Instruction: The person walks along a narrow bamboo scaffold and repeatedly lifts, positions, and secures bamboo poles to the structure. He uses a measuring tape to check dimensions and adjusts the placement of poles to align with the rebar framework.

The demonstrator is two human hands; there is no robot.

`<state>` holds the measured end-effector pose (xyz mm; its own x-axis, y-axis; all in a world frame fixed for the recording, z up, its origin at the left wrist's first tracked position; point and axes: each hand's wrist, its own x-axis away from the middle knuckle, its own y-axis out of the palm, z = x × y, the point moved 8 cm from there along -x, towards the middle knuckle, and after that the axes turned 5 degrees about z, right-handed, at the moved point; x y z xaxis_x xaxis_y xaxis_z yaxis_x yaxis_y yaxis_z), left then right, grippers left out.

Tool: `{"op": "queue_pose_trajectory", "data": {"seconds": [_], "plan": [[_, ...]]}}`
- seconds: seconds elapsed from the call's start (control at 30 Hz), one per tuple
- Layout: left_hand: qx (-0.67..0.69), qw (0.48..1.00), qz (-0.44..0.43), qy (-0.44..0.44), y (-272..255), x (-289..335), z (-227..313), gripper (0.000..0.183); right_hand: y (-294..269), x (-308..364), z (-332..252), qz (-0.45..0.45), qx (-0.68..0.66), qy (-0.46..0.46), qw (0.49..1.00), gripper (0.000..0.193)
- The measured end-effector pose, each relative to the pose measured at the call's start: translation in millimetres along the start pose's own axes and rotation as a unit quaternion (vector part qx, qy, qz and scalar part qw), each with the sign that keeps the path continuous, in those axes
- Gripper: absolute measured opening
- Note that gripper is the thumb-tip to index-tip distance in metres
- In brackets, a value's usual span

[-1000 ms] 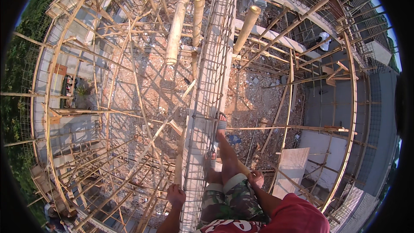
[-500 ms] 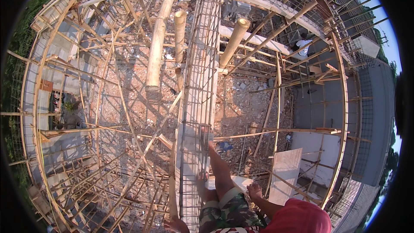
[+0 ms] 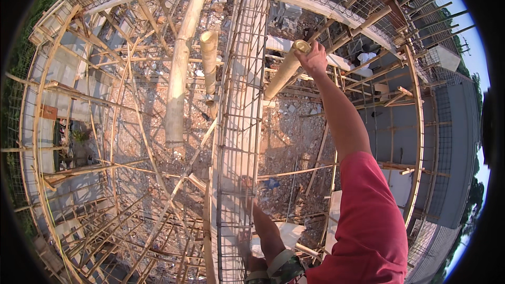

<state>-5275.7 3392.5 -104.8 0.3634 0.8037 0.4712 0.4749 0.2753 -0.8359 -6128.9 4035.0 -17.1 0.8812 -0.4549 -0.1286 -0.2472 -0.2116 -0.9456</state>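
Observation:
My right arm, in a red sleeve, reaches forward. At its end my right hand (image 3: pixel 315 59) is closed on the cut top rim of a thick bamboo pole (image 3: pixel 284 73), which leans beside the beam. Part of the grip is hidden behind the back of the hand. My left hand is out of the picture. Under me runs a long beam form with a rebar cage (image 3: pixel 239 126) in it, and my legs (image 3: pixel 267 229) come down over it. Left of the beam are a shorter bamboo pole (image 3: pixel 209 58) and a longer, thick one (image 3: pixel 187 47).
Rubble-strewn ground (image 3: pixel 147 121) lies far below on both sides. Thin bamboo scaffold poles (image 3: pixel 150 142) cross at the left. At the far right, a person in a white shirt (image 3: pixel 364 59) is near a grey wall. A light board (image 3: pixel 334 215) stands right of my legs.
My right hand has gone from beside my thigh forward to the bamboo pole's top and taken hold of it. My left hand has left the view. The view has shifted forward.

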Motion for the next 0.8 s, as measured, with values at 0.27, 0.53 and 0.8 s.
{"op": "queue_pose_trajectory", "data": {"seconds": [0.27,0.53,0.8], "plan": [[-0.035,0.970,0.230,-0.066,-140.7,-35.6,128.9,0.062,88.7,-71.9,-9.5,-0.144,0.029,0.009,0.989,0.082],[0.515,0.691,0.160,0.481,-424.5,-118.1,784.7,0.061,71.9,-78.9,12.7,-0.119,0.010,0.066,0.991,0.062],[0.239,0.902,0.009,0.360,-428.0,-165.5,952.4,0.046,70.2,-69.8,-2.9,-0.165,-0.003,0.113,0.980,0.047]]}}
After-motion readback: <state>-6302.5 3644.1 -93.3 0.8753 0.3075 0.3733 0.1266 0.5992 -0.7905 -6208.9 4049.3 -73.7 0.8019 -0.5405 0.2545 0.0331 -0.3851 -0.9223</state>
